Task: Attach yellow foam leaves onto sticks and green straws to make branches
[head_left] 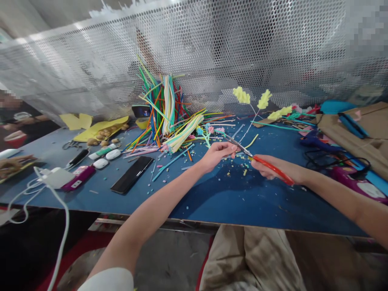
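Blue surface point(209, 202), centre right of frame: twisted stem point(249, 128), yellow-leaved, leaning up-right from left hand point(216, 155), nearer, fingers pinched on its foot; scissors point(269, 163) in right hand point(283, 165), fingers curled, blades pointing upper-left.

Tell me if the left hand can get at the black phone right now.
Probably yes: the black phone lies uncovered, with only thin strips and scraps between it and the left hand, which is beside the scissors.

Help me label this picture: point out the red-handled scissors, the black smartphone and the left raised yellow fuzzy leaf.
Red-handled scissors point(264, 161): head view, red handle near the blades.
Black smartphone point(132, 174): head view, middle of the dark screen.
Left raised yellow fuzzy leaf point(241, 95): head view, the leaf's middle.
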